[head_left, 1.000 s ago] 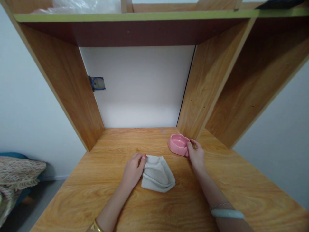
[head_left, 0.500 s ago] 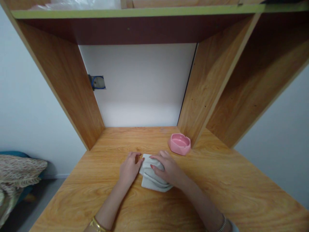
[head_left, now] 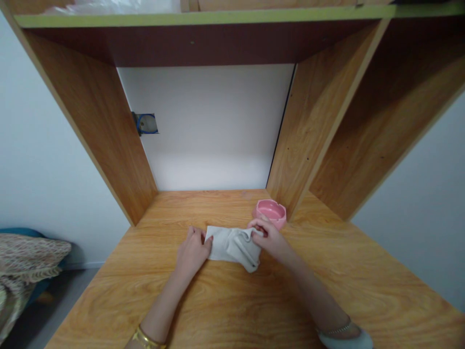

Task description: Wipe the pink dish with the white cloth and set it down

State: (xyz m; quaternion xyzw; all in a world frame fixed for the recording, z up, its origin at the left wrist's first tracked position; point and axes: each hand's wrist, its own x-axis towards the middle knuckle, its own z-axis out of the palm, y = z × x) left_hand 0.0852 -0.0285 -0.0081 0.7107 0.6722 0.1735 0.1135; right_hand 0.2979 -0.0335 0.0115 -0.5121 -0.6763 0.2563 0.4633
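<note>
A light grey cloth (head_left: 221, 244) lies on the wooden desk, flat on its left part and bunched into folds on its right. My left hand (head_left: 192, 249) pinches the cloth's left edge between thumb and fingers, close to the desk surface. At the upper right corner, my right hand (head_left: 271, 238) grips the cloth with thumb and fingers closed on it. Just behind my right hand stands a pink ashtray (head_left: 271, 209) with notches in its rim, its front partly covered by that hand.
Wooden side panels (head_left: 90, 121) and an upright divider (head_left: 319, 116) frame the desk (head_left: 181, 315). Overhead runs a shelf with a yellow-green edge (head_left: 218, 19). An uncovered wall box (head_left: 148, 123) sits in the white back panel. A patterned cover (head_left: 32, 254) hangs at the far left.
My right hand has moved right and away from me, drawing the cloth's right side along and spreading its left part flatter. My left hand has shifted slightly left.
</note>
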